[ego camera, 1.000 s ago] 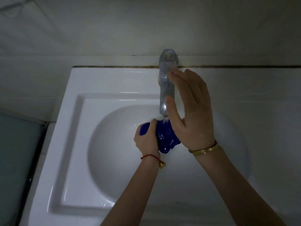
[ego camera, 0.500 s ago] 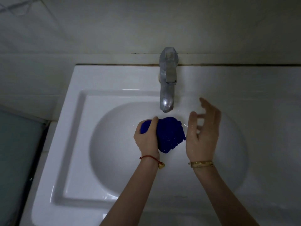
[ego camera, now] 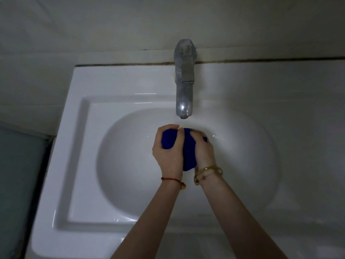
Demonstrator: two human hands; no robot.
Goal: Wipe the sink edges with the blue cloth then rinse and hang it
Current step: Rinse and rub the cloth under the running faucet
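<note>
A bunched blue cloth [ego camera: 187,146] is held over the round bowl of the white sink [ego camera: 78,165], just below the chrome tap [ego camera: 183,90]. My left hand [ego camera: 167,156] grips its left part, thumb and fingers curled round it. My right hand [ego camera: 202,150] grips its right part, pressed close against the left hand. No water stream shows under the spout. Most of the cloth is hidden between the two hands.
The sink's flat rim runs along the left and near sides, and its back edge meets a pale tiled wall [ego camera: 130,25] along a dark grimy seam. A dim greenish surface [ego camera: 18,174] lies left of the sink.
My right hand left the tap handle, came down and closed on the cloth beside my left hand. The water stream seen a second ago has stopped.
</note>
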